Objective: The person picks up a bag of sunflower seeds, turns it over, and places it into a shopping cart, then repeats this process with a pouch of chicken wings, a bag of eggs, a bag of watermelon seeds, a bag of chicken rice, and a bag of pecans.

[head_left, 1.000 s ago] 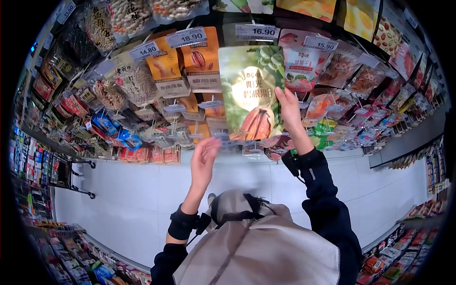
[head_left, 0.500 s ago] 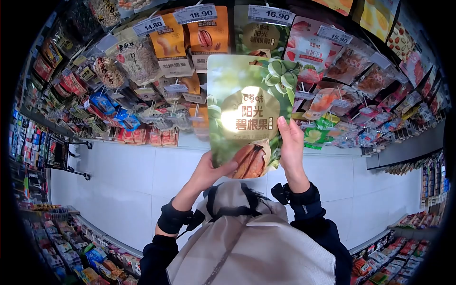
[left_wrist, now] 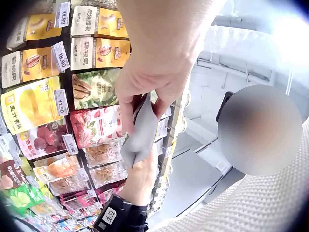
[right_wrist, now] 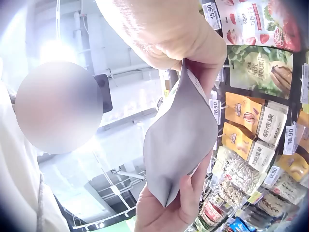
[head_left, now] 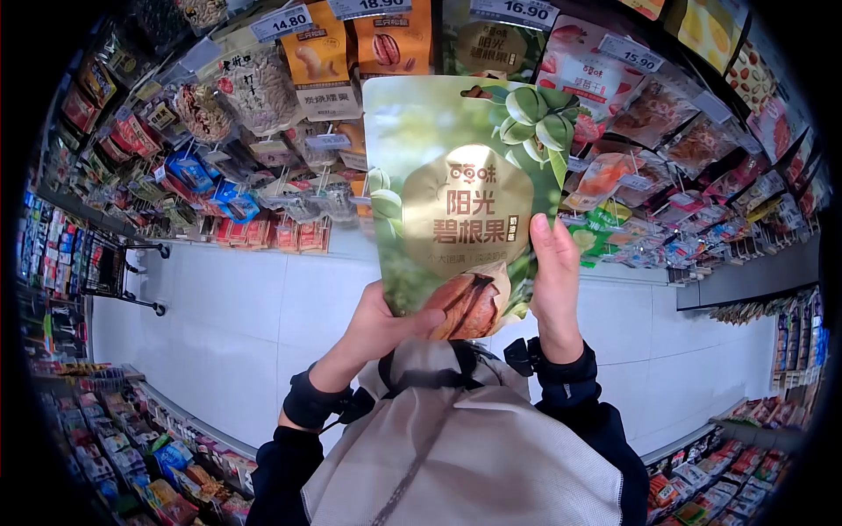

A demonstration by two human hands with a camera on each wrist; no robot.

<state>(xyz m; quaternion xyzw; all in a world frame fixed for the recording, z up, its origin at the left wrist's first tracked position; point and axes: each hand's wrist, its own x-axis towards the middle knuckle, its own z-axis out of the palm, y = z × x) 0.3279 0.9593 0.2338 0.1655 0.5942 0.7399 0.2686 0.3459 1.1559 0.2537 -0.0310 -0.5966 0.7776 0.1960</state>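
Note:
A green pouch of pecans (head_left: 465,210), with a gold label and a pecan pictured at its foot, is held upright in front of the body in the head view. My left hand (head_left: 373,326) grips its lower left corner, thumb across the front. Along the lower right edge, my right hand (head_left: 556,279) holds it with the thumb on the front and the fingers behind. The right wrist view shows the pouch's grey gusseted bottom (right_wrist: 181,135) between both hands. In the left wrist view the same grey underside (left_wrist: 140,133) sits between thumb and fingers.
Hanging snack bags fill the shelf ahead, among them an orange nut bag (head_left: 392,44), a pink strawberry bag (head_left: 589,74) and a matching green pouch (head_left: 491,53) under a 16.90 price tag (head_left: 516,10). A shopping cart (head_left: 123,272) stands at the left on the pale floor (head_left: 219,333).
The pouch has come away from the shelf toward the body and turned so its front faces up at the head camera. My left hand has moved in from beside it and taken hold of its lower corner.

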